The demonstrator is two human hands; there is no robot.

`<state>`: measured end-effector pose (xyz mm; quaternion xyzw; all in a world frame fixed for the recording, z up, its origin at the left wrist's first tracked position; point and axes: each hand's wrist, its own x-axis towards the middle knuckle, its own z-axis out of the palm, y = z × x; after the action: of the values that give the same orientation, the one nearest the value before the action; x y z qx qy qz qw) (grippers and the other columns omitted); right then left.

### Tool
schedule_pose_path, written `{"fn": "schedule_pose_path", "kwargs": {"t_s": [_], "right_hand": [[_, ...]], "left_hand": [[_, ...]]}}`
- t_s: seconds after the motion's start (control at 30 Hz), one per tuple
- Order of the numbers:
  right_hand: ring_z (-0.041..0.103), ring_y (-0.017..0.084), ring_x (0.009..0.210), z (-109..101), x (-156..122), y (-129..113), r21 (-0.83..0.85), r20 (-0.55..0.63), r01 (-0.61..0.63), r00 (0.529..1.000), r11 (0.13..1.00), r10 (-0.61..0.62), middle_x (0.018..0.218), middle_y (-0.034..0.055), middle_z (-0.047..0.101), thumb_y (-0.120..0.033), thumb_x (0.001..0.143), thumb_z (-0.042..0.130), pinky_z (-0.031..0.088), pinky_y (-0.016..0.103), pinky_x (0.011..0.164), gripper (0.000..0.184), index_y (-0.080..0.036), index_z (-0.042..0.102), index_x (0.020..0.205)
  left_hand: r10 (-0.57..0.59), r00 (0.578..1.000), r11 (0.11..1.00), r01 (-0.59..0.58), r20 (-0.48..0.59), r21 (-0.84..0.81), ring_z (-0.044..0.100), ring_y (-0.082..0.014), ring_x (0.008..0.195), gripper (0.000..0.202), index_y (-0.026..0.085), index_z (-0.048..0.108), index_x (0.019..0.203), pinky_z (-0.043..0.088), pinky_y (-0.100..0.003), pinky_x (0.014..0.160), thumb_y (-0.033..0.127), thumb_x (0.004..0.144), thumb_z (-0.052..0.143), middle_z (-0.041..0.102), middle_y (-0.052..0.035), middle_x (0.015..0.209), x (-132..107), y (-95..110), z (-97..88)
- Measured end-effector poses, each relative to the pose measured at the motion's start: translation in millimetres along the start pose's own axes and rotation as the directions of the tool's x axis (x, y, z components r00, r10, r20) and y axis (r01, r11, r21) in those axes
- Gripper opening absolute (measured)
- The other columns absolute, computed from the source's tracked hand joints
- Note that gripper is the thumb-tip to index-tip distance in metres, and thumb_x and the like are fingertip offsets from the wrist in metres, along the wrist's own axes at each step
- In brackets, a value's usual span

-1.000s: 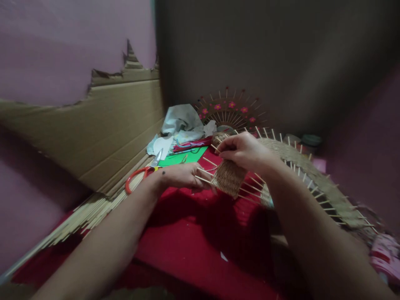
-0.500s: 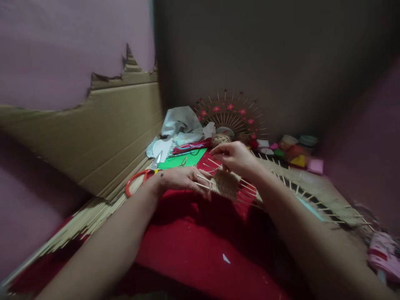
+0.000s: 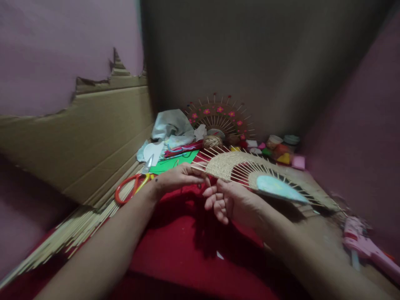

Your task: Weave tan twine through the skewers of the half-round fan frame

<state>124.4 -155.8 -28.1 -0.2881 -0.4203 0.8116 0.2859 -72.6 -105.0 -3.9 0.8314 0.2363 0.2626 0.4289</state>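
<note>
A half-round stick fan with a woven twine band and a light-blue centre piece spans the middle right. My left hand is closed on the sticks at its left end. Just below the woven band, my right hand has its fingers curled and its index fingertip close to the left fingertips. What the right fingers pinch, if anything, is too small to make out. Behind the fan lies a ball of twine. Orange-handled scissors rest beside my left wrist.
Loose thin sticks lie along the left by a torn cardboard sheet. A finished flowered fan stands at the back. Small coloured packets sit back right, with a pink glue gun at right. Red cloth covers the front.
My right hand has moved from above the woven band to below it, at the near edge. The fan has tilted, so its blue centre now shows. The view has shifted slightly right.
</note>
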Motion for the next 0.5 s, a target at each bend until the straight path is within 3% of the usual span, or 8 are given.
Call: {"fn": "schedule_pose_path", "kwargs": {"t_s": [0.1,0.17,0.23,0.3,0.37,0.5], "right_hand": [[0.054,0.009,0.048,3,8,4,0.328,-0.202,0.06,0.979,0.943,0.008,0.065,0.0046,0.063,-0.045,0.077,0.056,0.04,0.02,0.046,0.035,-0.011,0.06,0.084],[0.054,0.011,0.049,0,12,4,0.383,-0.323,0.162,0.946,0.909,-0.032,0.063,0.0029,0.063,-0.041,0.074,0.06,0.04,0.023,0.046,0.028,-0.014,0.059,0.082],[0.057,0.013,0.055,-4,17,4,0.354,-0.412,0.335,0.894,0.873,-0.175,0.066,0.0015,0.063,-0.03,0.071,0.063,0.042,0.025,0.051,0.017,-0.016,0.058,0.081],[0.059,0.015,0.065,-8,22,4,0.358,-0.412,0.439,0.866,0.824,-0.282,0.072,0.0016,0.065,-0.019,0.07,0.062,0.045,0.028,0.061,0.01,-0.017,0.058,0.079],[0.06,0.014,0.073,-9,27,4,0.398,-0.355,0.458,0.876,0.795,-0.327,0.079,0.0024,0.066,-0.014,0.072,0.059,0.046,0.029,0.071,0.008,-0.017,0.06,0.079],[0.06,0.013,0.08,-5,32,5,0.453,-0.278,0.471,0.881,0.757,-0.382,0.08,0.0015,0.067,-0.012,0.074,0.055,0.042,0.031,0.086,0.007,-0.016,0.06,0.075]], "left_hand": [[0.014,0.999,0.997,-0.011,-0.045,0.081,0.053,-0.0204,0.102,0.018,0.019,0.072,0.083,0.037,-0.032,0.091,0.02,0.079,0.055,0.066,-0.0076,0.098,1,4,-1.0],[-0.004,0.999,0.994,0.008,-0.032,0.109,0.053,-0.0208,0.102,0.017,0.019,0.072,0.082,0.037,-0.033,0.091,0.021,0.079,0.055,0.066,-0.0073,0.095,1,6,-1.6],[-0.046,0.999,0.993,0.048,-0.016,0.107,0.056,-0.0197,0.092,0.017,0.018,0.071,0.08,0.04,-0.032,0.086,0.023,0.079,0.054,0.066,-0.0072,0.09,1,7,-1.4],[-0.11,0.994,0.992,0.11,-0.014,0.058,0.058,-0.0167,0.077,0.018,0.017,0.07,0.078,0.044,-0.029,0.075,0.025,0.079,0.055,0.065,-0.0067,0.081,-1,6,0.0],[-0.194,0.981,0.98,0.193,-0.016,-0.037,0.055,-0.0132,0.061,0.019,0.015,0.069,0.081,0.044,-0.025,0.061,0.027,0.079,0.054,0.063,-0.0053,0.069,-3,4,2.8],[-0.359,0.933,0.9,0.337,-0.032,-0.275,0.041,-0.0064,0.042,0.022,0.013,0.067,0.085,0.032,-0.02,0.043,0.03,0.077,0.056,0.058,-0.0024,0.059,-7,-4,10.5]]}}
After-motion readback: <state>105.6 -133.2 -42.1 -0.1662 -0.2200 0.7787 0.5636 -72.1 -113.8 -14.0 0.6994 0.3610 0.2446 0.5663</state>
